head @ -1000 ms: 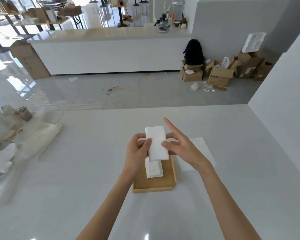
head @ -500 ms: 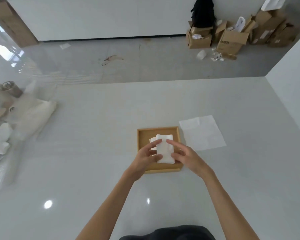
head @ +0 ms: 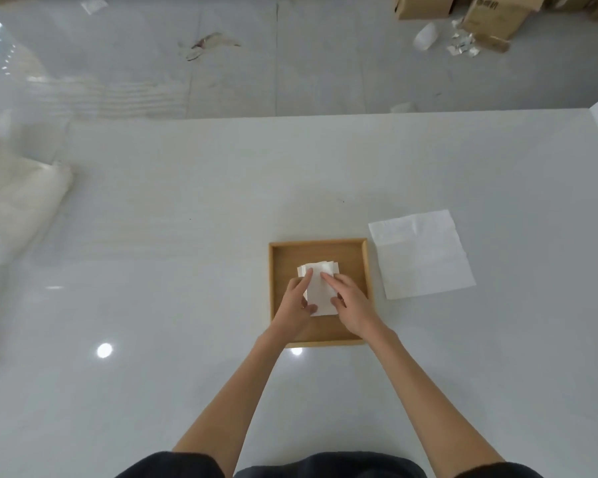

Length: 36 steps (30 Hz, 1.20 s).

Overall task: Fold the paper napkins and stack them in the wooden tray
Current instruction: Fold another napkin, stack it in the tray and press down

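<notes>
- The tabletop (head: 187, 236) now fills your view; a second ago you were looking out across the room.
- The wooden tray (head: 318, 241) has received the folded napkin (head: 320, 298), lowered from mid-air onto the stack (head: 325, 265).
- One unfolded napkin (head: 422, 253) lies just right of the tray, likely next to fold.
- Your left hand (head: 296, 301) and right hand (head: 353, 305) pinch the folded napkin's sides; neither grip has let go.
</notes>
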Tool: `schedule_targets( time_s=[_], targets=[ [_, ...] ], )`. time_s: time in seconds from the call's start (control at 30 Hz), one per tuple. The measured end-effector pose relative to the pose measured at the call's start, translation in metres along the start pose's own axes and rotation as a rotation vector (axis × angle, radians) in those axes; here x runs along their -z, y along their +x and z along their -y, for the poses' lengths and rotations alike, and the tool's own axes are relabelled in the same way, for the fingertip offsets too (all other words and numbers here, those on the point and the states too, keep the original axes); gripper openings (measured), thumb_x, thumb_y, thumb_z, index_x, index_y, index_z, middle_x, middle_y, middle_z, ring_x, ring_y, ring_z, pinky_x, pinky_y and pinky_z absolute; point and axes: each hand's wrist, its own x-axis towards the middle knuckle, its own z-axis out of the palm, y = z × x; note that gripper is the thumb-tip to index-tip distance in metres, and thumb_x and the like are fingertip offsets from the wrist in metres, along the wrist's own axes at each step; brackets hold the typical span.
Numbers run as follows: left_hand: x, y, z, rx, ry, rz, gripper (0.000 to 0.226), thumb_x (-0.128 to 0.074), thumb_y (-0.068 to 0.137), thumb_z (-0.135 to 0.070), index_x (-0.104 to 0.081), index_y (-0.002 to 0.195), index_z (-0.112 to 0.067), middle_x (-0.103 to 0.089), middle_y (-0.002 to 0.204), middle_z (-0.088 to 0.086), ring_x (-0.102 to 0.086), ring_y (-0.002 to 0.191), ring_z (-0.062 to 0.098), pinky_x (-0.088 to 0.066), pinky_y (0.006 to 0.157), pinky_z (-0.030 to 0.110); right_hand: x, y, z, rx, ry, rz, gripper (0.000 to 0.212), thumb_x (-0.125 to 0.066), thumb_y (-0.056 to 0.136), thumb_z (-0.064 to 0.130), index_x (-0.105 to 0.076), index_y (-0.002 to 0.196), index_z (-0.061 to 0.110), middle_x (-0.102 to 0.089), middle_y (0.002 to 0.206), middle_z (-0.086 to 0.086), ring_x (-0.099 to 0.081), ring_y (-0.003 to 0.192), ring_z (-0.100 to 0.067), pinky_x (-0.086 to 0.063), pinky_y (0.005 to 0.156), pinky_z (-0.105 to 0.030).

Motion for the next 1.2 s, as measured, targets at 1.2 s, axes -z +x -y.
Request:
schedule_targets(
  time_s=[1.2],
  targets=[
    [-0.04, 0.025, 0.05, -0.074, 0.645, -0.182, 0.065, -0.008, 0.102, -0.038, 0.009, 0.158, -0.009, 0.01, 0.167, 0.007, 0.012, 0.154, 0.021, -0.004, 0.126, 0.047, -0.064, 0.015, -0.038, 0.004, -0.615, -0.341, 0.065, -0.036, 0.106, 0.042, -0.02, 0.159, 0.01, -0.024, 0.165, -0.015, -0.02, 0.153, -0.036, -0.027, 0.122, -0.051]
  ],
)
